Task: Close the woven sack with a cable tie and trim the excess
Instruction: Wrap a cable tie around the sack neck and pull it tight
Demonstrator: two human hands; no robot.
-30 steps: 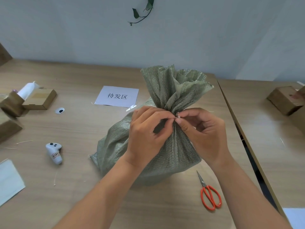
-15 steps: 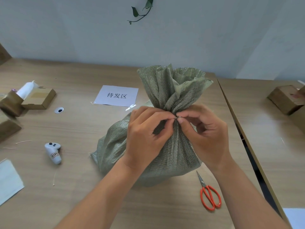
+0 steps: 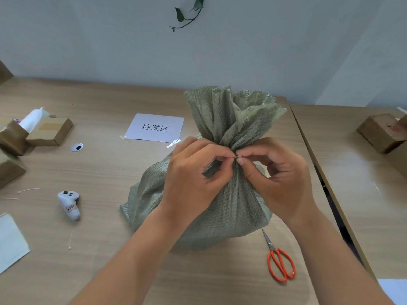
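A green woven sack (image 3: 229,201) stands on the wooden table, its mouth gathered into a neck with the top fanned out above. A thin white cable tie (image 3: 239,155) sits at the neck; only its small head shows between my fingertips. My left hand (image 3: 193,175) pinches the tie from the left with thumb and forefinger. My right hand (image 3: 279,172) pinches the tie's head from the right. Most of the tie is hidden by the fingers and folds. Orange-handled scissors (image 3: 279,263) lie shut on the table, right of the sack's base.
A white paper label (image 3: 155,127) lies behind the sack. A small white controller (image 3: 70,204) and thin tie offcuts lie at the left. Cardboard boxes (image 3: 49,130) stand far left, more boxes (image 3: 381,132) on the second table at right, beyond a gap.
Both hands have stayed pinched at the sack's neck. The right fingers shifted slightly on the tie head, and the sack's top leaned a little to the left.
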